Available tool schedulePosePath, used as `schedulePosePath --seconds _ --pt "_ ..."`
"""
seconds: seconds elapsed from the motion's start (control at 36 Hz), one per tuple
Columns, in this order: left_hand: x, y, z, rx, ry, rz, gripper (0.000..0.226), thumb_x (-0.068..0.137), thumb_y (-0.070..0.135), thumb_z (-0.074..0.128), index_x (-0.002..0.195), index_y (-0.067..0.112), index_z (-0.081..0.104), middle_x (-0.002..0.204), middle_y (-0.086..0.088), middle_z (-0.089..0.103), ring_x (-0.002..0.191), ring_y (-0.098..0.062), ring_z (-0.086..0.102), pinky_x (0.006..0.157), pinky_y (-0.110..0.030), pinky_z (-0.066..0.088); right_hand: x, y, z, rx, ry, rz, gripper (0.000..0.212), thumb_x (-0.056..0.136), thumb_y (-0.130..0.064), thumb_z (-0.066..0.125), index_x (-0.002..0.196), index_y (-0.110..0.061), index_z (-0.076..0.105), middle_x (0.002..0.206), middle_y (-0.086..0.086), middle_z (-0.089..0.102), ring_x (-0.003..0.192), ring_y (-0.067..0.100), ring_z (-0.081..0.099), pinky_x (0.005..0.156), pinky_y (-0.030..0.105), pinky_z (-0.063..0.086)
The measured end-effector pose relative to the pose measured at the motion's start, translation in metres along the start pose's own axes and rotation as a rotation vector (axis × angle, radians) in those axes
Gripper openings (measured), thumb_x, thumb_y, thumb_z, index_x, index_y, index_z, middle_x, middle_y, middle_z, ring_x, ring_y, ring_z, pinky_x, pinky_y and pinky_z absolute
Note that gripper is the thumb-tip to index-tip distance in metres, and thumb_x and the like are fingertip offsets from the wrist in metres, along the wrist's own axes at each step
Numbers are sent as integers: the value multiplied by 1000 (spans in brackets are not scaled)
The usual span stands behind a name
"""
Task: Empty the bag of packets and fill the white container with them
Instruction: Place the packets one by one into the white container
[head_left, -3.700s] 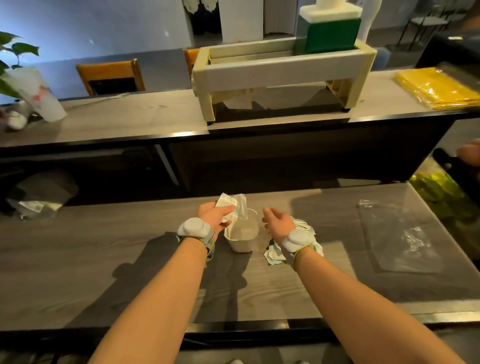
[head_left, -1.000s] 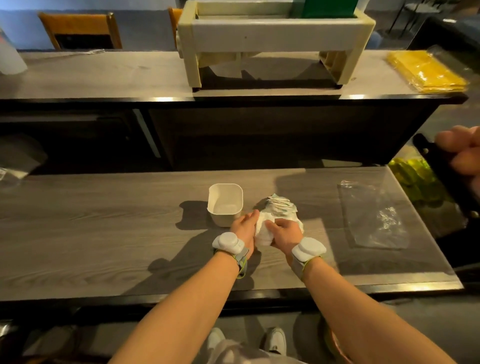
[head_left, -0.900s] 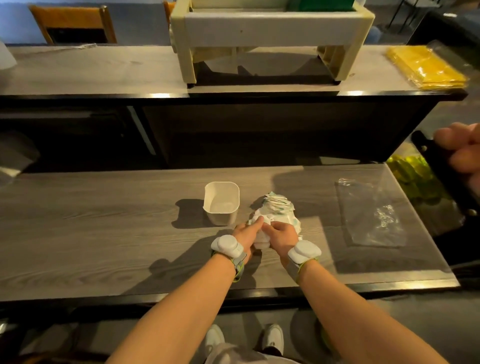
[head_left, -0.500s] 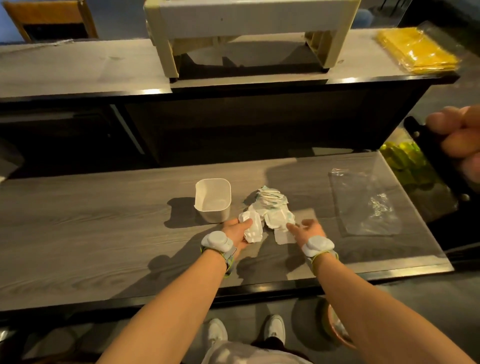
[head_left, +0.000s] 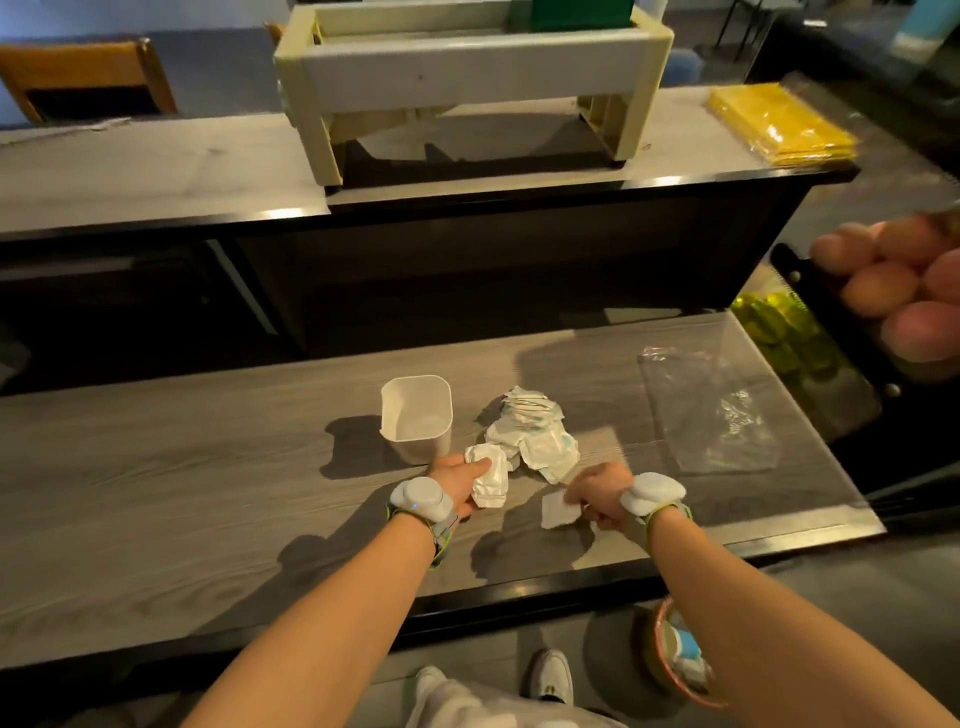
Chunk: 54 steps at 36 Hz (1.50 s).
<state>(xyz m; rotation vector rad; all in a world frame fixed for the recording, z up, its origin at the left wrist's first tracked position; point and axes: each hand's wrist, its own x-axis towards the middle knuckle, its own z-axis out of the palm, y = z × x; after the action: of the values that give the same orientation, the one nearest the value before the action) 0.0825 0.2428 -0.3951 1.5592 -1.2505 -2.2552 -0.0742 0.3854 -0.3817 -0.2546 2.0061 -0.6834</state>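
Just beyond the fingertips of both hands lies the pile of packets (head_left: 530, 434), loose on the wooden counter (head_left: 182, 493), and the white container (head_left: 415, 415) stands upright directly ahead of the left hand (head_left: 460, 480), close to its knuckles and touching nothing I can see. This container looks empty (its pale bottom shows with no packet inside), so by my judgement the filling has hardly begun.

The left hand grips a small stack of packets (head_left: 487, 475), thumb lying on top and fingers curled beneath. The right hand (head_left: 597, 493) has its fingers bent down onto a single flat packet (head_left: 558, 509) that lies apart from the pile, on the near side; it seems to pinch one edge, though the exact hold is hard to see.

What could go wrong: the packets are thin and slippery-looking, so the stack in the left hand may fan out and some may slide off beside the container and not into it. The flat packet under the right hand may be difficult to lift from the smooth surface, and it could be pushed toward the near edge of the counter and fall. The container is light, I think, and a careless knock from the left hand may tip it.

Farther to the right of the right hand lies the clear plastic bag (head_left: 711, 410), flat and apparently emptied.
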Motion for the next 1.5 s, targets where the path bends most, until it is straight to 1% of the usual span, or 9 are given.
schedulePosePath --seconds 0.08,0.28,0.47,0.58,0.69,0.94,1.14,1.33,1.5 --pt "-4 2 -1 15 5 -38 27 94 7 54 121 6 57 111 -20 65 99 -37 63 87 -55 52 -8 -3 1 370 -124 15 13 82 7 55 85 -2 63 64 7 51 46 12 39 40 20 26" --pt "-17 12 5 -12 -43 -7 29 96 13 52 122 1 58 108 -20 66 98 -35 64 83 -50 53 -25 -35 16 814 -194 -103 15 86 7 57 89 -7 54 76 17 65 61 24 66 54 27 56" --pt "-14 14 16 -47 -47 100 51 85 50 60 115 9 65 102 -15 72 88 -31 70 84 -47 57 -34 -59 51 621 -71 -172 13 86 7 59 78 0 52 72 23 63 48 24 66 46 27 55" --pt "-18 10 12 59 69 110 38 95 29 55 119 -1 56 102 -11 63 87 -29 63 72 -37 57 -35 -59 62 346 -152 -207 11 86 -9 65 85 1 60 69 17 62 46 21 59 44 24 50" --pt "-8 6 4 122 129 136 42 96 26 53 130 3 51 121 -12 61 98 -29 62 74 -31 53 -17 -54 57 60 77 -265 21 87 -26 64 84 -5 63 62 7 62 38 16 52 38 19 41" --pt "8 3 -6 38 141 39 44 93 7 56 134 1 43 124 -17 56 107 -36 58 72 -39 52 16 -28 39 -455 247 -238 52 76 -28 73 116 -12 44 115 13 53 100 36 59 76 32 46" --pt "14 1 -8 -81 101 -6 42 91 2 54 132 4 42 126 -24 56 101 -43 62 83 -55 52 17 -23 42 -586 291 -282 38 83 -14 53 118 -21 39 113 13 46 89 37 59 79 41 53" --pt "6 2 -5 -41 37 28 34 93 2 49 127 -5 45 86 -22 64 63 -31 68 66 -46 56 17 -18 39 -661 292 -306 55 85 -19 44 131 -50 38 119 7 50 97 33 63 84 40 53" --pt "8 2 -6 29 2 35 45 83 15 60 124 2 51 107 -25 65 95 -40 66 86 -60 52 17 -18 36 -516 377 -359 27 92 -38 48 107 -30 68 108 11 65 95 32 63 81 38 55"
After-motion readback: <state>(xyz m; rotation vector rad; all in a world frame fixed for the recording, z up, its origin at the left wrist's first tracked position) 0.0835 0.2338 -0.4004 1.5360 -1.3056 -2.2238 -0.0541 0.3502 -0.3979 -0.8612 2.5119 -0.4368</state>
